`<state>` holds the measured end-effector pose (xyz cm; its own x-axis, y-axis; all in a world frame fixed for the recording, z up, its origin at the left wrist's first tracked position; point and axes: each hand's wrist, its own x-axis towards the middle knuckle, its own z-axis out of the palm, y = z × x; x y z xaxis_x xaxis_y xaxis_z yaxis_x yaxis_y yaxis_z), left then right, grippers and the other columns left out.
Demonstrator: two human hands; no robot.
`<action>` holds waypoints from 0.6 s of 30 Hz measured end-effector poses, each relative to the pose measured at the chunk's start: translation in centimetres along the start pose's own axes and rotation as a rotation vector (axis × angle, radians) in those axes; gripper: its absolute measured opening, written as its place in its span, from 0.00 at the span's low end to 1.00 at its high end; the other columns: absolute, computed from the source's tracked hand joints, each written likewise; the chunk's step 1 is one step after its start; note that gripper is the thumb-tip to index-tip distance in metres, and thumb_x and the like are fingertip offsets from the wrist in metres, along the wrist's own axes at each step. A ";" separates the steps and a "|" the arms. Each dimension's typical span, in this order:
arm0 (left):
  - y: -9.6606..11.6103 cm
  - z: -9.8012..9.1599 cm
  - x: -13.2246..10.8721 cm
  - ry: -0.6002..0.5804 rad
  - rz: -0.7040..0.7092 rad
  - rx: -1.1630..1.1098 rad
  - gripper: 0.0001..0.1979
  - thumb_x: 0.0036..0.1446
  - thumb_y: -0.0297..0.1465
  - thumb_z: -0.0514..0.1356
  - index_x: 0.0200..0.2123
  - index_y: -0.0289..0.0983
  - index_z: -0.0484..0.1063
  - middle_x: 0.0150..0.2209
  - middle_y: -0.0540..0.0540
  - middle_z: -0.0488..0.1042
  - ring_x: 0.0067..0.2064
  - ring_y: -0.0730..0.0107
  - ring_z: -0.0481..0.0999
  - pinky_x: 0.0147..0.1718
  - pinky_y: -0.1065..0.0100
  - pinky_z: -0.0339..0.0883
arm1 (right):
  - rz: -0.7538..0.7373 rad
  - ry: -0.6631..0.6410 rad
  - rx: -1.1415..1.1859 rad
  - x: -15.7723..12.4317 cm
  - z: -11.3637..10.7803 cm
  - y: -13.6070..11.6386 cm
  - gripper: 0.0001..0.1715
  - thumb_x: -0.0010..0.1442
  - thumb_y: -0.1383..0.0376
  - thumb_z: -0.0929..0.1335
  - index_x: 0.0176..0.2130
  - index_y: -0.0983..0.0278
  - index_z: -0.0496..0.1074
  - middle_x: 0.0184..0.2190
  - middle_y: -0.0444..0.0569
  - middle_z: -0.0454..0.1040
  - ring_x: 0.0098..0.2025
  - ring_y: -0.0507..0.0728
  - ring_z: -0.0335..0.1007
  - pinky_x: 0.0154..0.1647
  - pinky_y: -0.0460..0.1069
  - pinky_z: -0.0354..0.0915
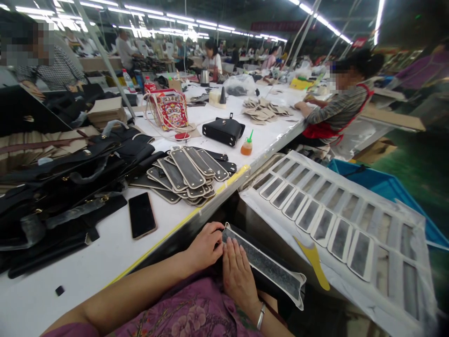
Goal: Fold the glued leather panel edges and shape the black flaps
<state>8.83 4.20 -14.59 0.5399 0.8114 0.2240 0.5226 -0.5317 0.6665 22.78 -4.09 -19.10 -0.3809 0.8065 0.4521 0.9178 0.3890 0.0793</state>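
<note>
Beside the white table (101, 262), we pinch one end of the grey panel (265, 263) with our left hand (209, 243) and lay our right hand (240, 274) flat across it, probably for steadiness.

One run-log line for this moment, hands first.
left hand: curled at end of grey panel | right hand: flat on it | stacked strips, phone: on table

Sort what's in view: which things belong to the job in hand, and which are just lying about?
Likely in the job:
- grey-centred piece at the left hand and right hand
- row of similar panels
- stacked panels

Apparently lying about:
- phone
- red patterned bag
- kettle
</note>
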 end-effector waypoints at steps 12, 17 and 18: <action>-0.1 -0.4 1.1 -0.149 0.068 -0.086 0.05 0.55 0.27 0.55 0.37 0.36 0.64 0.46 0.42 0.64 0.49 0.64 0.63 0.51 0.61 0.59 | 0.151 0.013 0.010 -2.4 -1.3 2.1 0.26 0.57 0.74 0.55 0.53 0.79 0.62 0.58 0.66 0.56 0.61 0.68 0.48 0.55 0.60 0.57; -0.4 0.6 0.8 -0.086 -0.057 -0.221 0.17 0.51 0.24 0.56 0.46 0.38 0.62 0.47 0.44 0.63 0.49 0.65 0.63 0.51 0.62 0.59 | 0.206 -0.008 -0.005 -4.2 -1.8 2.8 0.27 0.58 0.72 0.54 0.55 0.78 0.59 0.59 0.64 0.54 0.61 0.66 0.47 0.56 0.60 0.55; -0.5 0.7 0.7 -0.090 -0.090 -0.246 0.19 0.50 0.23 0.55 0.47 0.39 0.62 0.47 0.44 0.63 0.49 0.65 0.63 0.50 0.62 0.59 | 0.200 -0.011 -0.003 -4.5 -1.9 2.9 0.27 0.58 0.72 0.54 0.56 0.77 0.59 0.59 0.63 0.54 0.61 0.66 0.47 0.57 0.60 0.54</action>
<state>9.43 4.88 -15.20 0.5604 0.8222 0.0993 0.4013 -0.3745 0.8359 27.34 -7.44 -19.19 -0.1921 0.8727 0.4490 0.9756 0.2192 -0.0087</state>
